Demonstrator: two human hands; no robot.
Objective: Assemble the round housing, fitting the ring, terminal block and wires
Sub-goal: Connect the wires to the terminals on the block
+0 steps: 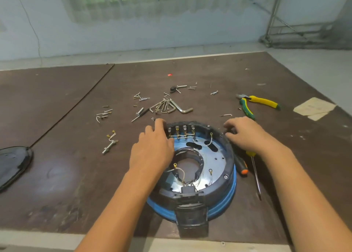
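The round housing (215,162) lies flat near the front of the table: a blue body with a metal plate inside. A black ring (227,168) sits around its rim. A terminal block (182,131) with several metal tabs stands at its far inner edge. Thin white wires (207,143) with yellow ring lugs lie loose on the plate. My left hand (152,147) rests on the housing's far left rim, fingers curled over the edge by the terminal block. My right hand (245,131) lies on the far right rim, fingers bent against the ring.
Loose screws (142,97), hex keys (167,106) and a small bolt (109,146) are scattered beyond the housing. Yellow-green pliers (253,103) lie at the right. Two screwdrivers (255,173) lie beside the housing's right side. A black cover (13,164) sits at the left edge.
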